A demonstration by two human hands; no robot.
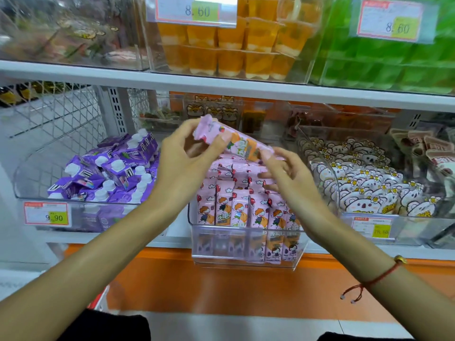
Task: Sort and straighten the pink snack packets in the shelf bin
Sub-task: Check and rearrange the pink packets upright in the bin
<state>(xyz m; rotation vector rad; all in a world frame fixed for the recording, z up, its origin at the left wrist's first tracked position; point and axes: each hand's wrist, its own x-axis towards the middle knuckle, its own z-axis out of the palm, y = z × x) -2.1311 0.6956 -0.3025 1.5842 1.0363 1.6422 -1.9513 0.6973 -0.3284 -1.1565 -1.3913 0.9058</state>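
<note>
The shelf [221, 87] carried a clear bin [246, 232] of upright pink packets [236, 207]. Above it one packet [236, 141] lay tilted, the left hand [187, 156] and right hand [283, 168] each with grip pinched on an end. Mid-sort, apparently; next it needs turning upright and slotting into a row.

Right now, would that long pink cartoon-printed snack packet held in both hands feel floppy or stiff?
Probably fairly stiff: the long pink cartoon-printed snack packet spans both hands without sagging. Likely light, since fingers merely pinch it. Its glossy wrapper may be slippery.
</note>
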